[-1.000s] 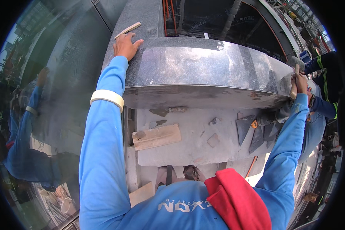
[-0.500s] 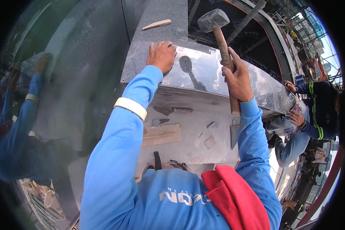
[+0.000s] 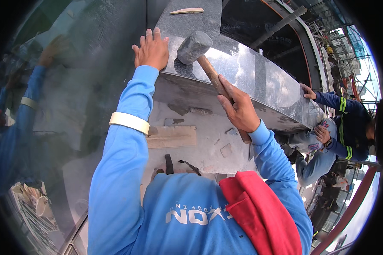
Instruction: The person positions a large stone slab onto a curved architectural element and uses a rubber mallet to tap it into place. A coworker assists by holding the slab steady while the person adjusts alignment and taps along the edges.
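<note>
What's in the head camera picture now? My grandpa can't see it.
A person's right hand holds a wooden-handled mallet over a shiny grey slab, while the left hand lies spread on the slab's left end. A co-worker's hand is near its right end.

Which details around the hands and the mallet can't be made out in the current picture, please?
In the head view:
- Mallet: part of its handle is hidden by the right hand.
- Left hand: its palm is hidden by its own back.
- Stone slab: the part behind the left hand is covered.
- Co-worker: the head is partly lost in the dark rim.
</note>
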`<move>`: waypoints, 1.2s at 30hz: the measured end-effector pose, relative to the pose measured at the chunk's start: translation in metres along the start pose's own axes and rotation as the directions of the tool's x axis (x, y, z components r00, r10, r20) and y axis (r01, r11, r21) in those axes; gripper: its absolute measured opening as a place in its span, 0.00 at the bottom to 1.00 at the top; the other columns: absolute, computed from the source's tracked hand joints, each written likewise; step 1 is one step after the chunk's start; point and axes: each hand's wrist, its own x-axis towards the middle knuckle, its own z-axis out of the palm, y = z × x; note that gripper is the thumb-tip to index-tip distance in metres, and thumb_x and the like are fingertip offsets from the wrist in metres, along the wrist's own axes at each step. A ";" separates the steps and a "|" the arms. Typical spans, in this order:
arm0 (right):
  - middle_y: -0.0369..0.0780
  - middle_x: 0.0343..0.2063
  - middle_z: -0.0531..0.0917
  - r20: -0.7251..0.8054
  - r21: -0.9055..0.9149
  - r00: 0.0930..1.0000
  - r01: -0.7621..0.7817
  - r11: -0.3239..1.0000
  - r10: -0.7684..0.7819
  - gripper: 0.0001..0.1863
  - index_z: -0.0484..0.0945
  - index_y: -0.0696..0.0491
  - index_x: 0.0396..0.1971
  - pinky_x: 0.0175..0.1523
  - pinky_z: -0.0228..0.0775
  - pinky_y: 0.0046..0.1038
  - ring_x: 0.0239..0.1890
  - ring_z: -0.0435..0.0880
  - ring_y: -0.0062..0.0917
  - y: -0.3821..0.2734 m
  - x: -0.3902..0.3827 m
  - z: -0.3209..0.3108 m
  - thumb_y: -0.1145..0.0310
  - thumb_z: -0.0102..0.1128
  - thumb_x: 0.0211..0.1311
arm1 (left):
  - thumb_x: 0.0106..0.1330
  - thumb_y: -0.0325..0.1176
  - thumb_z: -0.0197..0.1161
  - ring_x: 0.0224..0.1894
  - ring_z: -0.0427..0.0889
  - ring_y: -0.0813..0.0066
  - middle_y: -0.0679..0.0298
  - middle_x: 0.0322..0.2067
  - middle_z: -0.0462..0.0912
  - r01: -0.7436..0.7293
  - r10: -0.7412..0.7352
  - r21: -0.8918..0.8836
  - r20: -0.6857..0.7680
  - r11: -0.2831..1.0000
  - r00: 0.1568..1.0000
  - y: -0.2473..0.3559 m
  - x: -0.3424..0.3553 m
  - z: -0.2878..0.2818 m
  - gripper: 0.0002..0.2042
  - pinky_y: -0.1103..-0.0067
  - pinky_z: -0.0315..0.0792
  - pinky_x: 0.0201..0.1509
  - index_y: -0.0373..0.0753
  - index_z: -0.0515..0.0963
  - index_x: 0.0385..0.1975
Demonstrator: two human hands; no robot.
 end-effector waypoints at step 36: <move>0.61 0.43 0.85 0.189 -0.112 0.611 -0.764 0.635 0.769 0.33 0.72 0.65 0.63 0.56 0.76 0.42 0.49 0.86 0.55 0.056 -0.329 0.138 0.68 0.69 0.60 | 0.69 0.38 0.66 0.49 0.74 0.63 0.59 0.47 0.72 -0.191 0.130 -0.111 -0.410 0.975 0.903 -0.059 -0.160 0.034 0.34 0.63 0.66 0.57 0.46 0.63 0.76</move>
